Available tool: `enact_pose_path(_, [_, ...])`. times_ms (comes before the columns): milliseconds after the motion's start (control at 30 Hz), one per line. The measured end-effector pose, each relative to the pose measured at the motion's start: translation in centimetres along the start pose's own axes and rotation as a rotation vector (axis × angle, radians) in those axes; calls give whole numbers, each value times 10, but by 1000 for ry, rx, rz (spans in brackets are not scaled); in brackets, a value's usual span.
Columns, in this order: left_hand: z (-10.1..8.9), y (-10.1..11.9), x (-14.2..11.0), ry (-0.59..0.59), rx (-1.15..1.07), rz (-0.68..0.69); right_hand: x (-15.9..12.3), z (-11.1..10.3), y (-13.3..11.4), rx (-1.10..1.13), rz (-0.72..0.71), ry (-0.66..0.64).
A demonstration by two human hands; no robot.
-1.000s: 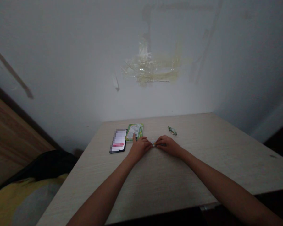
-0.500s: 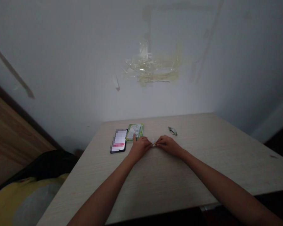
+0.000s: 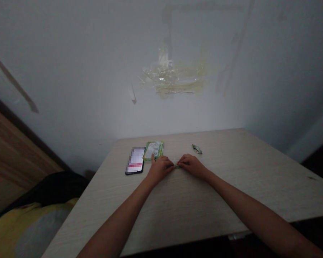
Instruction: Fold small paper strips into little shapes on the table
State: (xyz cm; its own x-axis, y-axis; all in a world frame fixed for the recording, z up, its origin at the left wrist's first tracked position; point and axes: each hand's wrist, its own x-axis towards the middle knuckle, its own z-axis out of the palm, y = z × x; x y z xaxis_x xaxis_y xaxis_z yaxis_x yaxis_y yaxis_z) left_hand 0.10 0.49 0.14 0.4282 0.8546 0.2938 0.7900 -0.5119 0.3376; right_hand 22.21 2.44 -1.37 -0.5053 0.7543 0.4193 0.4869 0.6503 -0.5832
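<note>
Both my hands rest on a pale wooden table (image 3: 204, 200), fingertips meeting over a tiny pale packet (image 3: 176, 164). My left hand (image 3: 159, 167) pinches its left end, with fingers curled. My right hand (image 3: 191, 165) pinches the right end. The packet is mostly hidden between the fingers. A green and white flat wrapper (image 3: 153, 149) lies just beyond my left hand. A black phone (image 3: 135, 160) with a lit screen lies to its left.
A small crumpled green scrap (image 3: 196, 149) lies on the table beyond my right hand. A white wall with old tape remains (image 3: 172, 79) stands behind the table. Yellow and dark cloth (image 3: 29, 222) lies at the lower left beside a wooden panel.
My two hands have drawn a little closer together over the small packet. Nothing else on the table has moved.
</note>
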Motion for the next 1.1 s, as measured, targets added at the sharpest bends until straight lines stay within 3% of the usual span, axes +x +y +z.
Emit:
enact_pose_path(233, [-4, 5, -1, 24, 38, 17, -2, -3, -1, -52, -41, -55])
enact_pose_path(567, [7, -1, 4, 104, 111, 68, 5, 5, -3, -204, 5, 25])
enact_pose_path(933, [14, -1, 9, 119, 8, -73, 9, 10, -2, -188, 59, 50])
enact_pose_path(1100, [9, 1, 9, 53, -36, -92, 7, 10, 2, -220, 77, 54])
